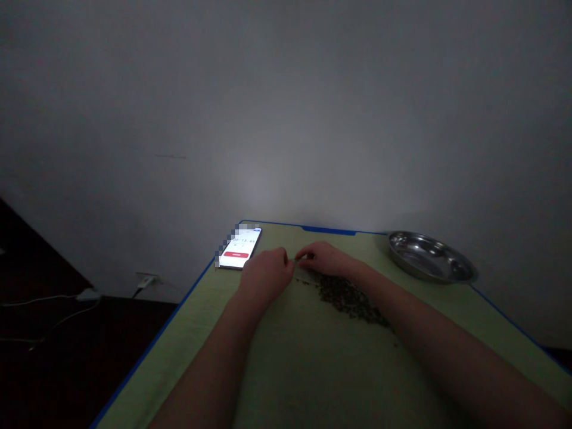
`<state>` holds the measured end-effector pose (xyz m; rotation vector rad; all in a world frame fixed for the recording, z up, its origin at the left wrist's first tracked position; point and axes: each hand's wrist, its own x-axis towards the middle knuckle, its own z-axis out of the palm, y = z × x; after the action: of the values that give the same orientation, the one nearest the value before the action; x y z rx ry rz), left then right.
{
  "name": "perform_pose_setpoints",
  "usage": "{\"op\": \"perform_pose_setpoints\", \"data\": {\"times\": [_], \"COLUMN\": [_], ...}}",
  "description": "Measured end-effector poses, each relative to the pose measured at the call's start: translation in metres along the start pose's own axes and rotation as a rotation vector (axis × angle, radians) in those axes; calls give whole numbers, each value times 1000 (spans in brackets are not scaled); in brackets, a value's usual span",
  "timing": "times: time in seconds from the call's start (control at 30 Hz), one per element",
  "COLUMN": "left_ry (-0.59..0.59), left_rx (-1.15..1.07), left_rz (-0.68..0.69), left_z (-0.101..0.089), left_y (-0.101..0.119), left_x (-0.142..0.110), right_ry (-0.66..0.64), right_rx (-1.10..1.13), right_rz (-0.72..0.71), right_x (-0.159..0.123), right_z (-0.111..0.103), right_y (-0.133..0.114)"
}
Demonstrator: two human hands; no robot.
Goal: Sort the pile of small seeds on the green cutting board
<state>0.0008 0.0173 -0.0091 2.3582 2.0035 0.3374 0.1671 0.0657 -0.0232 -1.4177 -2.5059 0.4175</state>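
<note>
Over the table, my left hand is closed, with its fingertips pressed together toward the right. My right hand pinches with thumb and index finger almost against the left fingertips. Something small may be held between the two hands, but it is too tiny and dim to name. Below and beside my right hand lies a loose pile of small dark pieces, like seeds or dried bits, partly hidden by the right forearm. A few stray pieces lie to the left of the pile, near my fingertips.
A lit smartphone showing a running timer lies left of my left hand. An oval stainless steel dish sits at the back right. The green table has a blue edge and stands against a grey wall. Cables and a socket are at left.
</note>
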Motion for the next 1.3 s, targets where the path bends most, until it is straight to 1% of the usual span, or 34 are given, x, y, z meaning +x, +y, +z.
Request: {"op": "perform_pose_setpoints", "data": {"times": [0.43,1.03,1.2,1.3], "left_ry": [-2,5,15,20], "left_rx": [-16,-29,-29,-30], "left_rz": [10,-30,-24,-32], "left_z": [2,-1,1,1], "left_y": [-1,0,-2,-3], "left_x": [1,1,2,2], "right_ry": [-7,-30,-17,40], "right_rx": [11,41,45,36], "right_rz": [-23,-44,-14,39], "right_x": [-10,-21,-17,-11], "right_z": [2,4,-4,-9], "right_y": [-6,-20,-15,-5]}}
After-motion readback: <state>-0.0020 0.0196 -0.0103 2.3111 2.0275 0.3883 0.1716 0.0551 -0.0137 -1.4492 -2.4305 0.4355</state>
